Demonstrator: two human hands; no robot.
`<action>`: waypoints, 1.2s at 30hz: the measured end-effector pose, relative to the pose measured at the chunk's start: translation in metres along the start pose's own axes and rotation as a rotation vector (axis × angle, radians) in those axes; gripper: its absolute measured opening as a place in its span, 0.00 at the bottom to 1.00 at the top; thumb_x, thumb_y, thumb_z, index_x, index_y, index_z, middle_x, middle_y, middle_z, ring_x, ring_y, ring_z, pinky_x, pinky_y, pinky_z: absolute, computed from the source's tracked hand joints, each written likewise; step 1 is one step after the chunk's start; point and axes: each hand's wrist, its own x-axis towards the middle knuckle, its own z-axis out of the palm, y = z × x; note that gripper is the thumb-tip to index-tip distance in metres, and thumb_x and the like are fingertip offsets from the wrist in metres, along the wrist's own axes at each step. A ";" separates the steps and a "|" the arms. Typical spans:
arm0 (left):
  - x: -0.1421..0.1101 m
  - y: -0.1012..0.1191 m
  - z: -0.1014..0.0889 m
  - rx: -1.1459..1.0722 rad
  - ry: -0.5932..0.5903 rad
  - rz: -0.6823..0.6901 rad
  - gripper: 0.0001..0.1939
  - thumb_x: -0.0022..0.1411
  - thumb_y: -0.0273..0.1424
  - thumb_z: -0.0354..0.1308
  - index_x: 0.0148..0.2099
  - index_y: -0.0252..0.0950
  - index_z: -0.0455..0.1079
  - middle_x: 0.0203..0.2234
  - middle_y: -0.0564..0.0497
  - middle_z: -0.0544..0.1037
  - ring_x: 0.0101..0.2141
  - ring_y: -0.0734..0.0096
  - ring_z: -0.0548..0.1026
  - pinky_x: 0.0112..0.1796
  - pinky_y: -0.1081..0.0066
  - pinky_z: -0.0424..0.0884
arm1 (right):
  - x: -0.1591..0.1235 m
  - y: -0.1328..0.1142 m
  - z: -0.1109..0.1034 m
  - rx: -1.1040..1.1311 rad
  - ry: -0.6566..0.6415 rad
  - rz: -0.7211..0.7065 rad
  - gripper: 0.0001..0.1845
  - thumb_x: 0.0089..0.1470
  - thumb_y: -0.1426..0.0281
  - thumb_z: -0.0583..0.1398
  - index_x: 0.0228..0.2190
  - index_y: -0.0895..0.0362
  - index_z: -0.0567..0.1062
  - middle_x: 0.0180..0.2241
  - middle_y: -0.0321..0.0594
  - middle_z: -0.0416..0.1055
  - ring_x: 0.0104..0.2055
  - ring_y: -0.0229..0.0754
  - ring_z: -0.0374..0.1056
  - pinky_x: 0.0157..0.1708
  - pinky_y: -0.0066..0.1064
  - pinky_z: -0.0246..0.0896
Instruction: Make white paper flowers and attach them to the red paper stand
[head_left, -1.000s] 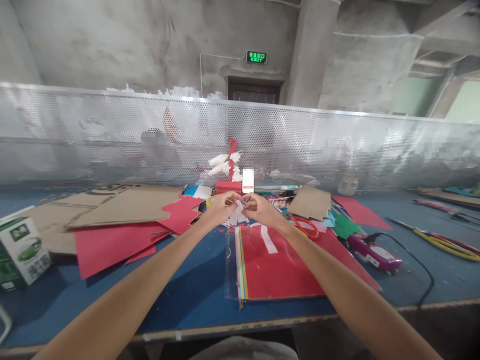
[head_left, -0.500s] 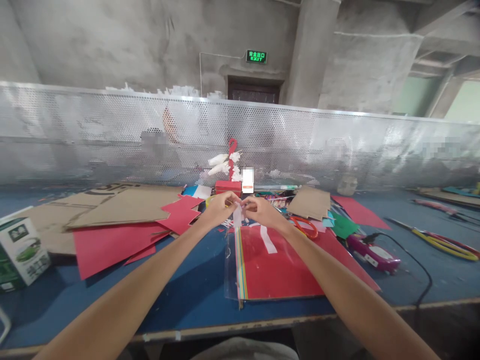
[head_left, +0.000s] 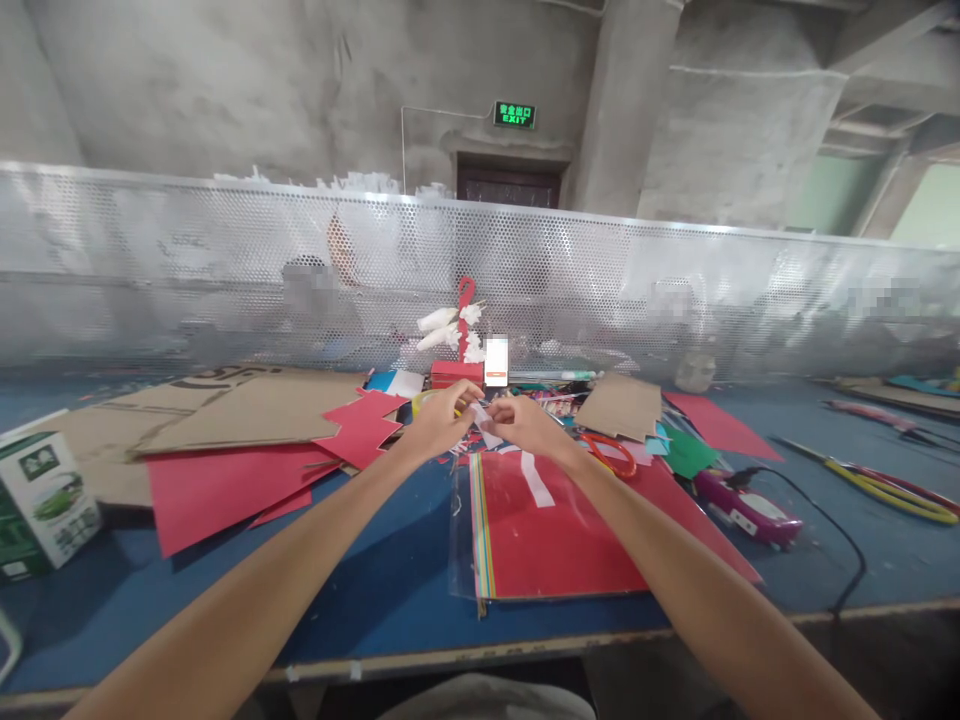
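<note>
Two hands at white strip's edges

Over there the blue table has a red sheet stack near its middle, brown cardboard at ten o'clock from it and a purple power strip at two. A green-and-white carton stands at nine o'clock; something jar-like, hard to make out, sits toward one.

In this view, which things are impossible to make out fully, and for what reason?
- Exact fingertip contacts of the left hand and right hand on the strip: head view, too small and blurred.
- Rest of the yellow ring: head view, behind the left hand.
- Carton's far left part: head view, cut by left edge.
- Phone's text: head view, too small.
</note>
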 end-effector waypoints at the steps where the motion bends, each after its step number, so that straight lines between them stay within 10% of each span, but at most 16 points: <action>1: 0.000 0.001 0.000 -0.011 -0.009 0.002 0.10 0.59 0.27 0.52 0.44 0.38 0.67 0.38 0.50 0.78 0.38 0.67 0.77 0.38 0.69 0.71 | 0.000 0.000 0.000 0.002 -0.005 0.002 0.15 0.51 0.59 0.61 0.28 0.60 0.72 0.22 0.34 0.68 0.23 0.34 0.60 0.26 0.25 0.53; 36: 0.003 -0.015 -0.002 0.051 -0.142 0.015 0.10 0.58 0.29 0.53 0.40 0.38 0.73 0.33 0.50 0.80 0.33 0.68 0.77 0.35 0.71 0.69 | 0.000 0.011 -0.003 -0.173 0.014 -0.013 0.15 0.57 0.59 0.59 0.32 0.58 0.78 0.27 0.41 0.77 0.28 0.41 0.72 0.31 0.28 0.61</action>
